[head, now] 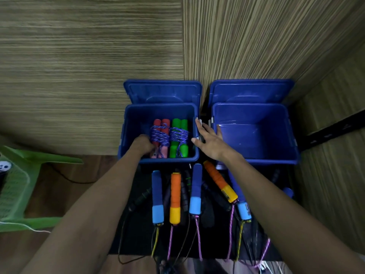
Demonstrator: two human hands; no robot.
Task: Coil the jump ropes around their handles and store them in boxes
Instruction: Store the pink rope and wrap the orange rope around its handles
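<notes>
Against the wood-grain wall stand two blue boxes side by side, each with its lid tipped up behind it. Largest in view, the right box [256, 139] holds nothing that shows. Beside it, the left box [138, 119] holds two coiled jump ropes: a red-handled rope [162, 135] and a green-handled rope [179, 137], each bound in purple cord. On the black mat [138, 230] in front lie loose ropes, handles pointing toward the boxes: blue handles [157, 196], an orange handle [175, 198] and a tilted orange one [220, 180], cords trailing toward the viewer. Reaching into the left box, the left hand [143, 145] touches the red-handled rope; its fingers are hidden, so I cannot tell their grip. Over the gap between the boxes hovers the right hand [209, 141], fingers spread.
</notes>
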